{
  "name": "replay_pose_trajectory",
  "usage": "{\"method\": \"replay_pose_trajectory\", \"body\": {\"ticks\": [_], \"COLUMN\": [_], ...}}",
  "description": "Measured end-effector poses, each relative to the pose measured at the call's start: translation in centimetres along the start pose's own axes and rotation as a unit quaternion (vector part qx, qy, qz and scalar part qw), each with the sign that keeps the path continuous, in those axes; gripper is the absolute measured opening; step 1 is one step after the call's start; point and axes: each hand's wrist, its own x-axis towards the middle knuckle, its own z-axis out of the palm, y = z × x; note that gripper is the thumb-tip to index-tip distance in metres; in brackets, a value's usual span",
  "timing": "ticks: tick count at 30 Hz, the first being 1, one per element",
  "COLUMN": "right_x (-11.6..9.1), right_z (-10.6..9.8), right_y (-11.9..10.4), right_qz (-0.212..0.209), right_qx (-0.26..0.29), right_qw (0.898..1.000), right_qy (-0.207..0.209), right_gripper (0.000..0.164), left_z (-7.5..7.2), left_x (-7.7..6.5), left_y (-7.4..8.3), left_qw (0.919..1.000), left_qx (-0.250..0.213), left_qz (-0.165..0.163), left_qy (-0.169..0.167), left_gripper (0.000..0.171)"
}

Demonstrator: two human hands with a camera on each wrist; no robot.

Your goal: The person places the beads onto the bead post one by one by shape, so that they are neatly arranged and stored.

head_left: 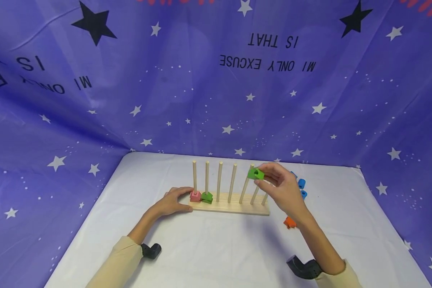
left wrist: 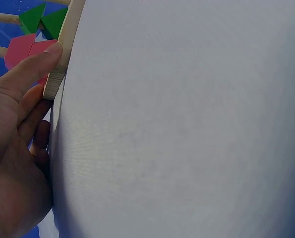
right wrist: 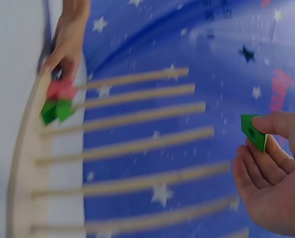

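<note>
A wooden peg stand (head_left: pixel 230 208) with a row of several upright pegs lies on the white table. My left hand (head_left: pixel 170 203) holds its left end, thumb on the front edge and fingers around the end, as the left wrist view shows. A pink block (head_left: pixel 195 197) sits at the bottom of the leftmost pegs, close to that hand. On the peg beside it is a green notched block (head_left: pixel 207 199). My right hand (head_left: pixel 288 196) pinches another green block (right wrist: pixel 247 128) between thumb and fingers, raised near the pegs' top height. A hole shows through this block.
To the right of the stand, partly behind my right hand, lie several blue blocks (head_left: pixel 301 183). An orange block (head_left: pixel 289 223) lies nearer, by the right forearm. Purple star-printed cloth (head_left: pixel 201 100) walls the back and sides of the white table (head_left: pixel 216 252).
</note>
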Motion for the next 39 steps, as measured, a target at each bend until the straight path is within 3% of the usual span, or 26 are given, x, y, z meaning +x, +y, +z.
{"method": "replay_pose_trajectory", "body": {"ticks": [8,14,19,29,34,39], "right_x": [3.3,4.8,5.5,6.3,6.0,5.3], "right_z": [5.3,8.3,9.5,11.2,12.0,12.7], "right_y": [-1.6,-1.3,-1.3,0.1,1.0,2.0], "right_qz": [-0.038,-0.045,-0.038,-0.032,-0.016,-0.007], "right_qx": [0.031,0.005,0.0,0.002,-0.02,0.005], "right_qw": [0.998,0.999,0.999,0.999,0.999,0.999], "right_qy": [-0.026,-0.022,0.001,0.008,0.028,0.045], "right_gripper": [0.031,0.029,0.031,0.03,0.028,0.031], "left_z": [0.0,0.0,-0.1,-0.1,0.0,0.0], "left_x": [0.0,0.1,0.0,0.1,0.2,0.2], "left_y": [-0.2,0.1,0.3,0.1,0.0,0.0], "left_qw": [1.0,1.0,0.9999,1.0,0.9999,0.9999], "left_qx": [0.004,0.004,0.0,0.007,0.012,0.014], "left_qz": [-0.001,-0.006,-0.01,-0.007,-0.002,-0.003], "left_qy": [0.0,-0.001,0.0,0.002,0.002,-0.001], "left_gripper": [0.077,0.076,0.075,0.075,0.076,0.076]}}
